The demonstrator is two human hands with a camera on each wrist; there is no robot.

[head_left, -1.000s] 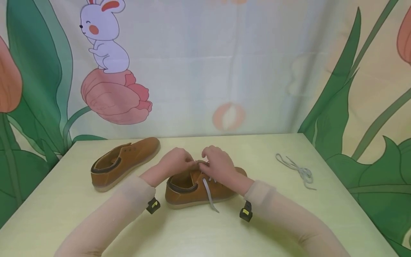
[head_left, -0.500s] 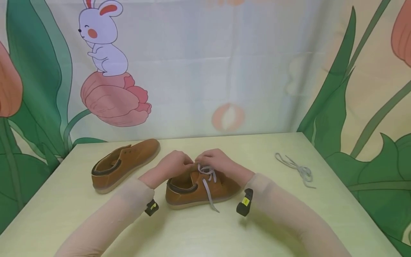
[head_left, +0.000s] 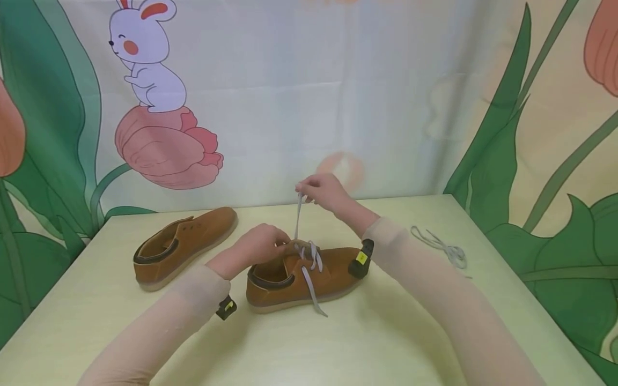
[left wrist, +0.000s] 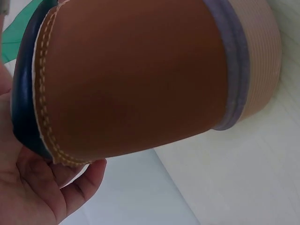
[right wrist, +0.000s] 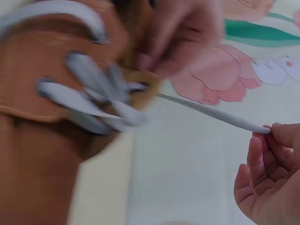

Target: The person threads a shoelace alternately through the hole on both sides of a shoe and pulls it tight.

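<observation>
A brown shoe [head_left: 338, 271] sits on the table with a grey shoelace [head_left: 298, 217] run through some of its eyelets. My left hand [head_left: 260, 244] grips the shoe's far eyelet flap [right wrist: 149, 86], thumb and fingers at its edge. Up above the shoe, my right hand [head_left: 324, 192] pinches the lace, which stretches taut from an eyelet in that flap, as the right wrist view shows. The lace's other end hangs down the near side of the shoe. In the left wrist view the shoe's heel [left wrist: 140, 79] covers part of my left hand [left wrist: 37, 187].
A second brown shoe [head_left: 207, 233], its eyelets without a lace, stands at the back left of the table [head_left: 270, 348]. A bundled grey shoelace [head_left: 451, 253] lies at the right. Behind the table hangs a printed curtain [head_left: 260, 107].
My right hand has moved from the eyelets up and away from the shoe, drawing the lace out straight. My left hand has stayed at the flap.
</observation>
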